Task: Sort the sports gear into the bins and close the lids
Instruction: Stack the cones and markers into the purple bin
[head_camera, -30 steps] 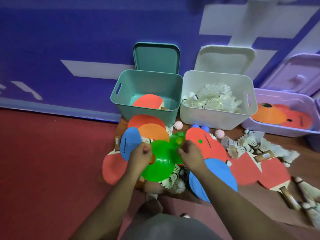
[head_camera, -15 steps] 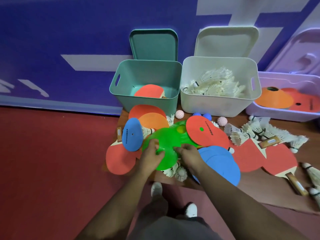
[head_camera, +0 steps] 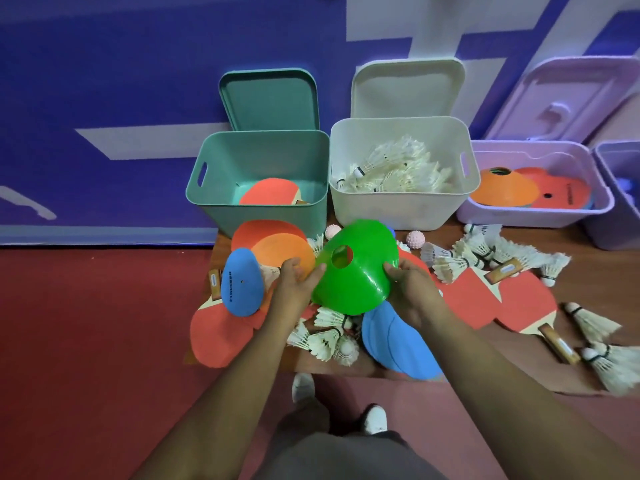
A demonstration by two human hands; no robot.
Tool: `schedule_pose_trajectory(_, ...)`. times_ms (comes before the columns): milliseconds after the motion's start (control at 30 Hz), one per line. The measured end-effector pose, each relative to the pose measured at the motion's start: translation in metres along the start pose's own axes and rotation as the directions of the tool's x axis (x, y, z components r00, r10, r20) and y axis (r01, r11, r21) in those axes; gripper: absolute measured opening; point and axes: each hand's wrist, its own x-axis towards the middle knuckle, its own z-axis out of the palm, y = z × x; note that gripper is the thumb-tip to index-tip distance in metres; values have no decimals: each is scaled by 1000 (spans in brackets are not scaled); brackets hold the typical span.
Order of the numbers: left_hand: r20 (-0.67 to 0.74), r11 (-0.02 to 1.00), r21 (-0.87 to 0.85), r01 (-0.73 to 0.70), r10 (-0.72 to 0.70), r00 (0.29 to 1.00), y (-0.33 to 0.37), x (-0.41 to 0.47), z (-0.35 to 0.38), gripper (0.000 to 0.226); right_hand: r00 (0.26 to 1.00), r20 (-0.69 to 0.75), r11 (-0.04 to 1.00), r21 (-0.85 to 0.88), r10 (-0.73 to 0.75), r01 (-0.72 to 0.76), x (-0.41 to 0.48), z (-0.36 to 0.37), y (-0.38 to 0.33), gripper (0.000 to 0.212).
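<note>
Two bare forearms (head_camera: pixel 242 393) reach from the bottom edge toward the middle of the frame. Across the upper half three open bins stand against the wall, their lids (head_camera: pixel 270 98) propped upright behind them. The teal bin (head_camera: pixel 263 216), left of centre, holds one red paddle (head_camera: pixel 270 194). The white bin (head_camera: pixel 398 211) just beside it is heaped with shuttlecocks (head_camera: pixel 394 168). The lilac bin (head_camera: pixel 533 218) at the right edge holds an orange cone (head_camera: pixel 502 188) and a red cone (head_camera: pixel 562 194).

At centre the green cone (head_camera: pixel 356 282) is held tilted over the pile, its hole facing the camera. The right hand (head_camera: pixel 412 292) pinches its right rim, thumb on top and fingers beneath. The left hand (head_camera: pixel 294 285) is loosely spread, with one straight finger touching the cone's left rim. Around and below them lie loose paddles (head_camera: pixel 519 299), blue cones (head_camera: pixel 398 344) and scattered shuttlecocks (head_camera: pixel 325 337).
</note>
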Motion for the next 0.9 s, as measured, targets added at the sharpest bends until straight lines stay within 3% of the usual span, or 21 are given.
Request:
schedule_pose_trajectory(67, 176, 975, -137, 176, -151, 973, 10, -2, 14, 77, 1000, 12, 999, 20, 27, -28, -3, -9, -1, 38)
schedule_pose_trajectory(133, 273, 962, -182, 203, -149, 950, 16, -5, 30, 74, 999, 28, 999, 27, 31, -32, -6, -18, -2, 41)
schedule_pose_trajectory(200, 269, 966, -171, 192, -141, 953, 23, -7, 45, 67, 998, 52, 999, 44, 20, -22, -12, -26, -6, 41)
schedule_pose_trajectory(267, 224, 981, -151, 121, -85, 971, 26, -6, 59, 45, 997, 82, 998, 63, -2, -3, -20, -32, -13, 36)
schedule_pose_trajectory(333, 99, 998, 17, -67, 65, 993, 26, -4, 69, 25, 993, 112, 997, 64, -44, 37, -27, -36, -19, 31)
schedule_pose_trajectory(400, -12, 940, 202, -276, 285, 959, 26, -5, 75, 15, 989, 109, 994, 47, -105, 100, -34, -40, -24, 33)
schedule_pose_trajectory(433, -31, 917, 210, -338, 352, 936, 28, -7, 77, 12, 985, 106, 990, 41, -135, 131, -36, -42, -26, 37)
schedule_pose_trajectory(600, 29, 902, 102, -421, 420, 907, 46, -19, 89, 22, 974, 67, 975, -39, -215, 217, -45, -45, -30, 34)
schedule_pose_trajectory(700, 90, 937, -36, -347, 349, 933, 49, -22, 97, 37, 973, 91, 969, -112, -213, 222, -48, -47, -28, 33)
schedule_pose_trajectory(833, 80, 928, -58, -368, 372, 925, 49, -19, 97, 39, 969, 152, 966, -141, -195, 216, -50, -60, -25, 31)
schedule_pose_trajectory(900, 112, 913, -24, -408, 408, 906, 47, -20, 94, 37, 979, 115, 969, -162, -170, 188, -53, -75, -22, 32)
